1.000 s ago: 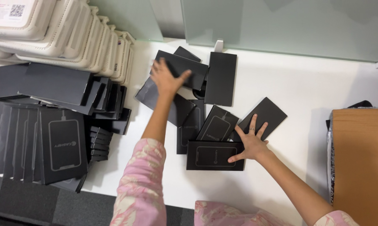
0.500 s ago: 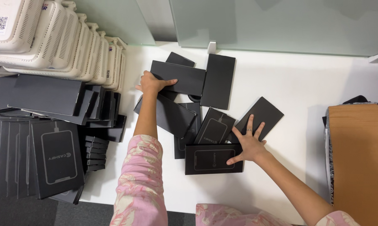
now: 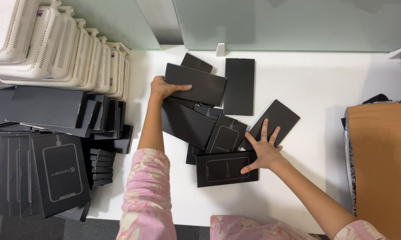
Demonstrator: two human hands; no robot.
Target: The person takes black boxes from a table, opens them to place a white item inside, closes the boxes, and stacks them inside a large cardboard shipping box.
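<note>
— Head view: what do my hands have?
— My left hand (image 3: 161,87) closes thumb-over on a black flat box (image 3: 195,84) topping the scattered pile; my right hand (image 3: 263,151) presses open, fingers spread, across two other black boxes (image 3: 227,168) on the white table (image 3: 334,84).

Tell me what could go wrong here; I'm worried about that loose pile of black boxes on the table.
1. The left hand grips a box resting on top of the pile; pulling it could drag or scatter the overlapping ones beneath.
2. The right hand lies flat across two boxes, so either might slide when it presses.
3. The leaning stacks at the left overhang the table edge and look liable to topple if bumped.
</note>
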